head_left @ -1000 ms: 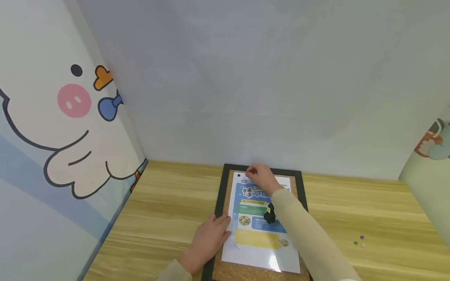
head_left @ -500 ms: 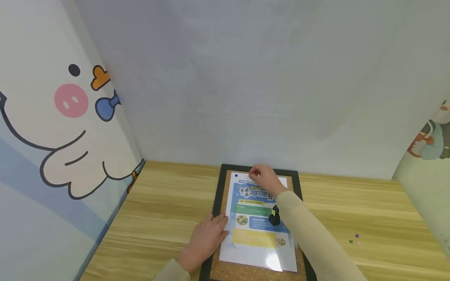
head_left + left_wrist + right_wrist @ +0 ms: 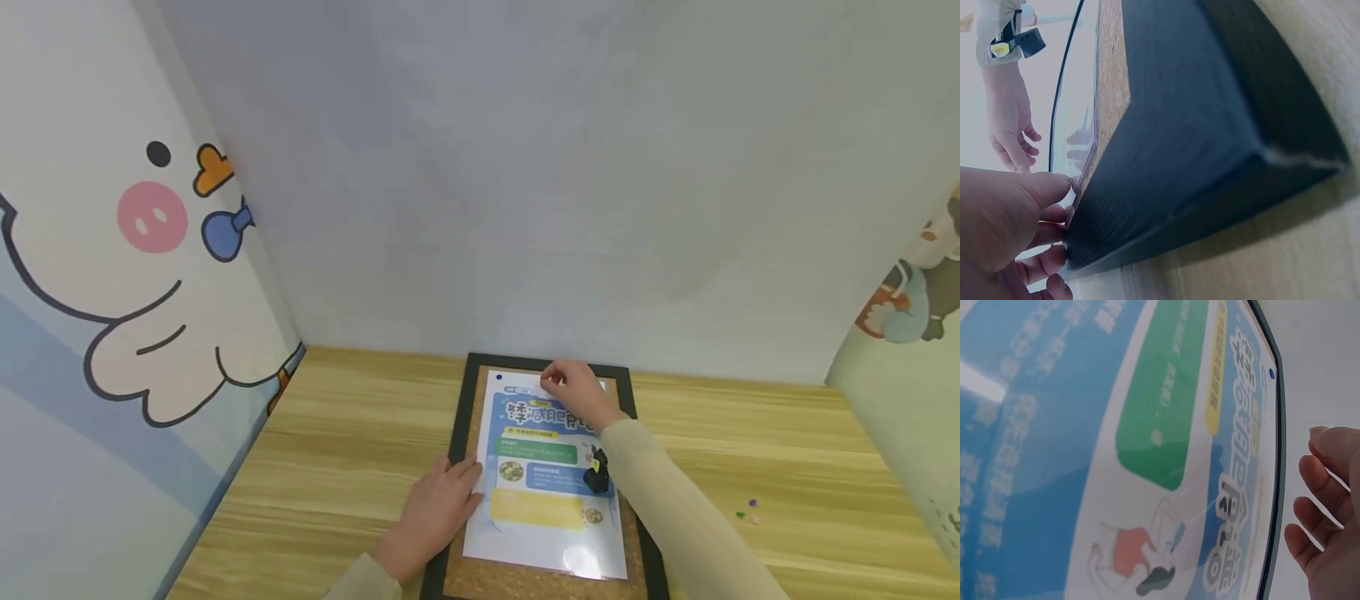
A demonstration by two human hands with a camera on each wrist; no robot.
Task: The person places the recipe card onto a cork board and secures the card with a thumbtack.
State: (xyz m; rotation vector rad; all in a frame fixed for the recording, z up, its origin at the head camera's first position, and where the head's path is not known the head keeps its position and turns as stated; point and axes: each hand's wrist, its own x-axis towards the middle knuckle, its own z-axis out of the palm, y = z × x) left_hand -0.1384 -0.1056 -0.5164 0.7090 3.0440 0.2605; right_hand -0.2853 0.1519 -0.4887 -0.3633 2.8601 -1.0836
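Note:
A printed poster (image 3: pixel 536 462) under a clear glossy sheet lies on a cork board (image 3: pixel 551 586) with a black frame (image 3: pixel 1166 137). A dark blue pushpin (image 3: pixel 498 377) sits at the poster's top left corner. My left hand (image 3: pixel 437 510) rests across the frame's left side, its fingertips at the poster's edge. Over the poster's top part is my right hand (image 3: pixel 576 390), fingers loosely bent. In the right wrist view that same hand (image 3: pixel 1335 500) shows nothing between thumb and fingers.
Purple (image 3: pixel 753 502), green (image 3: pixel 741 514) and pink (image 3: pixel 754 520) small pieces lie on the wooden table (image 3: pixel 780 442), right of the board. A pale wall (image 3: pixel 555 183) stands behind. A black wrist camera (image 3: pixel 596 471) is strapped to the right sleeve.
My right hand has shifted rightward along the poster's top, away from the blue pushpin. My left hand stays at the frame's left side. The head view has turned slightly right.

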